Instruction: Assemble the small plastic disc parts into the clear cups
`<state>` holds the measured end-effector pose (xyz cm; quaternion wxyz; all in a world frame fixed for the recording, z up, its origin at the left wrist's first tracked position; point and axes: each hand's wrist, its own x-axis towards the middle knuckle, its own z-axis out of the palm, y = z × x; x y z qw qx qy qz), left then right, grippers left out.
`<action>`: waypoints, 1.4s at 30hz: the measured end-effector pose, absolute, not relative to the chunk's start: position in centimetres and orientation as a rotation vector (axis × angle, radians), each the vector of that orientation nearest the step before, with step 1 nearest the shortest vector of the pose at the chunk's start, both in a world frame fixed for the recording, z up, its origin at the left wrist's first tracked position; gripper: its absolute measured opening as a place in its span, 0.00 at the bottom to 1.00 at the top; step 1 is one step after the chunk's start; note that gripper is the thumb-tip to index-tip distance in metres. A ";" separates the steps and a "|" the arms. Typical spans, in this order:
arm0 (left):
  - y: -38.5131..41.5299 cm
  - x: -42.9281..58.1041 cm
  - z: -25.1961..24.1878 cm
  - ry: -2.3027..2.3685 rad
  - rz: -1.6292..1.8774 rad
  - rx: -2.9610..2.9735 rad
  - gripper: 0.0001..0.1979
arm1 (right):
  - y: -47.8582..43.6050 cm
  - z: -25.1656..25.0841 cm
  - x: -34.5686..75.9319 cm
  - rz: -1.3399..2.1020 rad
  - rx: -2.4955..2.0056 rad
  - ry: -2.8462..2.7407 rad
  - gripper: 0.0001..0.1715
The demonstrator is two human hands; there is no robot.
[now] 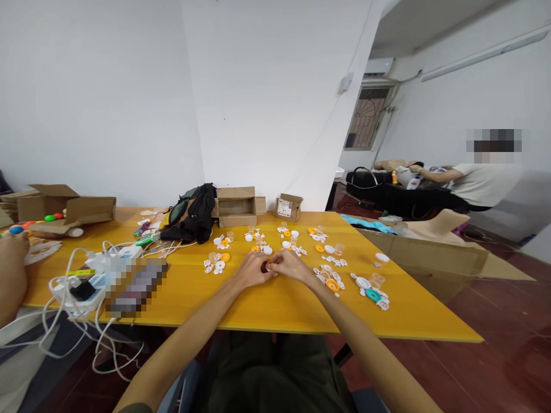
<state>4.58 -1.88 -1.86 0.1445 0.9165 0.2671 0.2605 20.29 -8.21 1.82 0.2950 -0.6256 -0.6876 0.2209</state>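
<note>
Close together over the yellow table, my left hand (253, 270) and my right hand (291, 266) have their fingers closed round a small orange and white plastic part (270, 264). Fingers cover most of it, so its exact kind is hidden. Small piles of plastic pieces lie around both hands. To the right of my right hand are an orange disc (332, 285), a teal disc (372, 295), a white disc (363, 283) and a clear cup (377, 279). Left of my left hand, another orange disc (225, 257) rests beside white cut-out pieces (209, 267).
Behind the piles stand an open cardboard box (236, 220), a smaller box (288, 207) and a black backpack (191, 215). Power strips (92, 281) with tangled white cables lie at left, near another person's hand (12, 249). A large carton (422, 258) stands beyond the table's right edge.
</note>
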 end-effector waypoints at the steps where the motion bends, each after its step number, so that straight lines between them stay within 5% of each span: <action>1: -1.9 4.6 -1.9 0.774 0.755 2.639 0.09 | -8.3 1.9 20.2 0.575 -1.679 -1.839 0.08; 9: -2.2 4.8 -1.7 0.797 0.778 2.647 0.08 | -8.8 2.2 19.7 0.340 -1.811 -1.934 0.12; 20: -2.0 5.0 -1.9 0.696 0.806 2.561 0.07 | -8.5 0.7 21.9 0.718 -1.495 -1.865 0.14; 25: -1.9 5.1 -2.1 0.717 0.827 2.573 0.10 | -8.7 0.7 21.4 0.590 -1.605 -1.886 0.12; 34: -2.1 5.3 -2.3 0.797 0.874 2.583 0.12 | -8.9 1.0 20.3 0.241 -1.898 -1.923 0.24; 42: -1.9 5.2 -2.2 0.776 0.873 2.558 0.12 | -8.3 -0.3 20.7 0.409 -1.828 -1.769 0.23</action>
